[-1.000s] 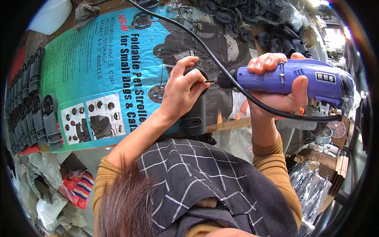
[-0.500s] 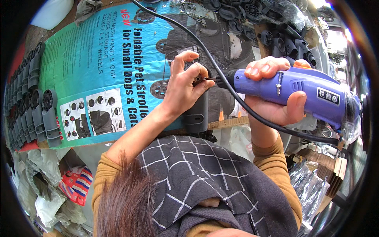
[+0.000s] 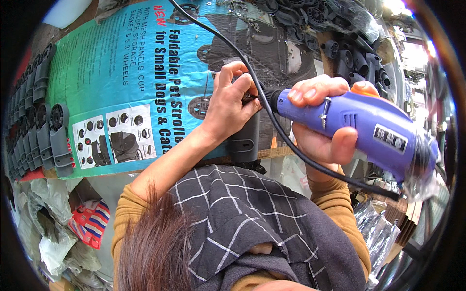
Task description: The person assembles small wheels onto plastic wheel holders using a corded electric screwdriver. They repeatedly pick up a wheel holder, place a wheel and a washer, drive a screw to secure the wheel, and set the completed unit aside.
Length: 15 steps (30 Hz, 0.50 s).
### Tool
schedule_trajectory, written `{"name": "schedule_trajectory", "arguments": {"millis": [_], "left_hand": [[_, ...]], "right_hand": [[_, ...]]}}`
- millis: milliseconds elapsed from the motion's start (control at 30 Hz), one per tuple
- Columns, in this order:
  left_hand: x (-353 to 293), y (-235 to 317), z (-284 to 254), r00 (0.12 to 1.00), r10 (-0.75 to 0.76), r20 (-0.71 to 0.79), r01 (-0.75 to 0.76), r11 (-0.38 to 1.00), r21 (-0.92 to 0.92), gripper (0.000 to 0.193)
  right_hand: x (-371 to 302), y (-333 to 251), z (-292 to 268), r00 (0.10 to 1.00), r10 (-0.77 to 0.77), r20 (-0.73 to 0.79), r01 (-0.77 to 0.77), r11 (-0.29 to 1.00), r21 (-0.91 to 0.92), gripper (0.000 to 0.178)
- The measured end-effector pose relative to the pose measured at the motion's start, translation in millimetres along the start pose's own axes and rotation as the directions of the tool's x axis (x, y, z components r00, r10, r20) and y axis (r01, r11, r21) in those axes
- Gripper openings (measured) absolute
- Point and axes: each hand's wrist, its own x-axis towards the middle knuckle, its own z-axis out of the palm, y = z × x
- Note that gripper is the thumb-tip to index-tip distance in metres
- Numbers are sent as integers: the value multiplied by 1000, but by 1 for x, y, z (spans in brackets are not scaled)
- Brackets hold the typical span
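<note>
My right hand (image 3: 324, 119) is wrapped round a purple electric screwdriver (image 3: 383, 138), its dark nose pointing left. A silver screw (image 3: 325, 112) clings to the tool's side. At the driver's tip, my left hand (image 3: 230, 99) is closed in a pinch. The thumb and forefinger hide most of a small dark piece (image 3: 248, 97) there, and I cannot make out its kind. Beneath that hand, a grey plastic fitting (image 3: 244, 140) lies on the bench near its front edge, its upper end hidden by the fingers. The tool's black cable (image 3: 221, 36) crosses in front of the nose.
A printed blue-green cardboard sheet (image 3: 107, 63) covers the bench. Rows of grey plastic fittings (image 3: 59, 138) stand at the left. More dark plastic parts (image 3: 340, 53) are heaped at the far right, with small screws (image 3: 242, 9) behind. Plastic bags (image 3: 56, 252) lie below left.
The screwdriver has shifted left, its rear end tilting lower, and its nose is closer to my left hand's fingertips. The cable has moved with it. My left hand remains pinched near the fitting's top.
</note>
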Motion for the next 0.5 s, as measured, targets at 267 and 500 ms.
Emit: {"name": "schedule_trajectory", "arguments": {"millis": [267, 500], "left_hand": [[6, 6, -4, 991, -122, 62, 124, 992, -37, 45], [10, 10, -7, 977, -183, 111, 182, 983, 20, 45]], "right_hand": [[-4, 1, -3, 994, -102, 37, 96, 986, 140, 74], [0, 4, -3, 991, -104, 84, 97, 992, 83, 71]]}}
